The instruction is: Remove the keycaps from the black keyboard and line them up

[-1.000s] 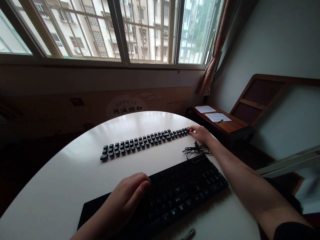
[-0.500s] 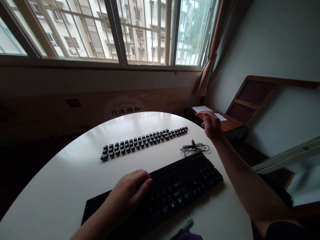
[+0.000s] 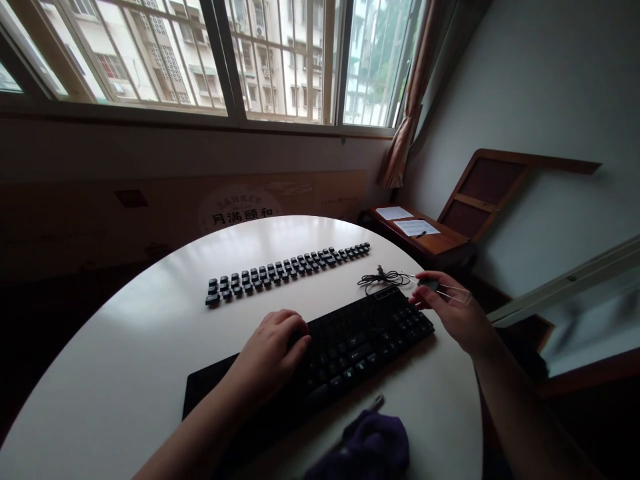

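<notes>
A black keyboard (image 3: 360, 350) lies at a slant on the white round table. My left hand (image 3: 275, 347) rests on it near the far edge, fingers curled and thumb bent in, gripping it; its fingertips are partly hidden. Off the keyboard's right end, my right hand (image 3: 450, 307) pinches a thin wire keycap puller (image 3: 430, 285) with a dark middle part and a clear loop at the back. Beyond the keyboard, several loose black keycaps (image 3: 273, 273) stand in rows. The keyboard's coiled cable (image 3: 383, 278) lies by its far right corner.
A bunched purple cloth (image 3: 377, 440) lies at the near edge, with a small metal-tipped item (image 3: 376, 401) beside it. The round table's rim (image 3: 70, 340) curves away left. Behind on the right, a wooden chair (image 3: 445, 247) holds paper sheets (image 3: 416, 228) and a pen.
My right hand has come down and nearer, from over the table's far right edge to beside the keyboard, bringing the keycap puller into plain sight. My left hand stays on the keyboard. The view has shifted slightly.
</notes>
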{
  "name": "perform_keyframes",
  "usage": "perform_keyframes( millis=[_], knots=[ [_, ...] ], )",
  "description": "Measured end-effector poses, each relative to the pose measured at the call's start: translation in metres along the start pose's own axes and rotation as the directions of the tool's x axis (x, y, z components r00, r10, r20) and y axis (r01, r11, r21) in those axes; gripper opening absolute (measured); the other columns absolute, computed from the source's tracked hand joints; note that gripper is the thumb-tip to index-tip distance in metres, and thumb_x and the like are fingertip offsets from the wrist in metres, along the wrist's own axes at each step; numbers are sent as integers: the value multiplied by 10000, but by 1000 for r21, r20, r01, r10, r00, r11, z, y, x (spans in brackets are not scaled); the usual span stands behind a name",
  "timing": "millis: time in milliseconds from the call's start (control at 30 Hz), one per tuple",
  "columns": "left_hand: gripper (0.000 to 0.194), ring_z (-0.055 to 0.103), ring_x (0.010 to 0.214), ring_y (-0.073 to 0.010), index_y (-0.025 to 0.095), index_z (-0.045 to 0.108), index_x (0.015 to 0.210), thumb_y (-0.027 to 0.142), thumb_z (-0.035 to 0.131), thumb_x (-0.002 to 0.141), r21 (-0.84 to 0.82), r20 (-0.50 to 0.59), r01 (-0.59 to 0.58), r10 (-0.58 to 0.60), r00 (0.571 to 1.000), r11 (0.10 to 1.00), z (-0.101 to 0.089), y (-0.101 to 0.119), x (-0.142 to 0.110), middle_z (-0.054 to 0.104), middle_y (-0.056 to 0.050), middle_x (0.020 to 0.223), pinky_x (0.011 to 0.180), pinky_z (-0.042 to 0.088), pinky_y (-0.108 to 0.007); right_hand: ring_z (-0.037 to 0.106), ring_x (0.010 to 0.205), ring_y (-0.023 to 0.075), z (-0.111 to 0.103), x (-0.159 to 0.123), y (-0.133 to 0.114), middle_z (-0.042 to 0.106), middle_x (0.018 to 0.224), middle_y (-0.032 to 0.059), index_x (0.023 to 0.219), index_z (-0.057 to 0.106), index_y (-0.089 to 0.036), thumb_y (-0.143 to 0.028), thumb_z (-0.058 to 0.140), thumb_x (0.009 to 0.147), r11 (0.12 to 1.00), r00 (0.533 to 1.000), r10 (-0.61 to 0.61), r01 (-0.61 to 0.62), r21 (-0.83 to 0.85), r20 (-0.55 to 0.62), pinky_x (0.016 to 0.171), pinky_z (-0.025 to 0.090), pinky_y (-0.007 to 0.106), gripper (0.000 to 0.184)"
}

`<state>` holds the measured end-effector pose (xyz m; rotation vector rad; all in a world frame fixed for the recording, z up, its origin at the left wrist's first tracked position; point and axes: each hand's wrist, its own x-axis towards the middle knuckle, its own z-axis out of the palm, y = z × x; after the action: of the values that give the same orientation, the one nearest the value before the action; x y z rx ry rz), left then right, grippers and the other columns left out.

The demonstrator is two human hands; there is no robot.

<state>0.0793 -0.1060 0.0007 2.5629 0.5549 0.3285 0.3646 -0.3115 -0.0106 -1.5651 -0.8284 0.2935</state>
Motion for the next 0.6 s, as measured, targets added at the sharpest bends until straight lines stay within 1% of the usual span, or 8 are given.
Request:
perform_keyframes(
  millis=[67, 100, 167, 233, 300, 367, 500, 600],
  knots=[
    [217, 563, 1134, -280, 212, 637, 1017, 342, 494, 919, -6, 16, 7, -7, 1000, 1000, 2, -2, 0, 636, -95, 1171, 989, 464, -452, 677, 660, 169, -3, -2, 17, 693, 812, 36, 1057, 600, -206, -563, 654, 865, 999, 999, 23, -25, -43, -44, 585, 572, 270, 410],
    [234, 563, 1152, -282, 211, 634, 1057, 340, 501, 915, -5, 26, 11, -11, 1000, 1000, 3, -3, -1, 632, -99, 1201, 1002, 464, -455, 647, 594, 152, -4, -2, 24, 676, 769, 24, 1012, 587, -207, -587, 626, 874, 997, 997, 28, -33, -68, -68, 527, 545, 251, 407],
    [281, 562, 1184, -288, 212, 624, 1132, 340, 512, 909, 5, 48, 14, -14, 999, 1000, 3, -4, -1, 620, -106, 1256, 1018, 466, -463, 559, 466, 125, -6, -1, 34, 604, 625, -23, 935, 549, -215, -623, 568, 893, 993, 992, 32, -45, -107, -119, 433, 476, 224, 411],
    [329, 553, 1218, -297, 215, 612, 1193, 350, 523, 906, 26, 69, 7, -9, 998, 1000, 5, -5, -1, 601, -111, 1312, 1037, 460, -476, 495, 401, 117, -7, 2, 41, 513, 513, -63, 900, 516, -224, -644, 527, 906, 992, 986, 37, -56, -115, -162, 386, 423, 211, 420],
    [368, 536, 1254, -305, 219, 599, 1239, 358, 529, 905, 50, 85, -5, 1, 996, 999, 6, -6, -2, 578, -113, 1359, 1063, 444, -490, 470, 376, 119, -6, 5, 44, 466, 471, -82, 891, 496, -232, -654, 515, 906, 993, 982, 49, -68, -98, -183, 361, 395, 206, 423],
    [393, 521, 1280, -308, 221, 586, 1271, 363, 528, 909, 71, 95, -13, 7, 995, 997, 7, -7, -3, 563, -112, 1389, 1085, 428, -497, 457, 364, 117, -4, 6, 46, 456, 463, -87, 886, 488, -235, -656, 519, 902, 993, 982, 64, -80, -82, -179, 348, 381, 203, 422],
    [399, 534, 1274, -300, 231, 580, 1287, 362, 522, 916, 100, 110, -8, -3, 994, 995, 8, -6, -3, 574, -102, 1388, 1091, 428, -488, 435, 345, 108, -1, 7, 45, 433, 453, -94, 858, 480, -235, -650, 514, 907, 993, 986, 86, -95, -62, -146, 334, 360, 196, 420],
    [392, 547, 1260, -293, 243, 582, 1288, 352, 520, 916, 109, 117, -7, -6, 993, 994, 7, -5, -2, 590, -91, 1373, 1084, 436, -479, 443, 340, 108, 0, 6, 45, 428, 454, -98, 857, 474, -237, -637, 509, 916, 996, 982, 64, -75, -54, -179, 335, 370, 196, 406]
  ],
)
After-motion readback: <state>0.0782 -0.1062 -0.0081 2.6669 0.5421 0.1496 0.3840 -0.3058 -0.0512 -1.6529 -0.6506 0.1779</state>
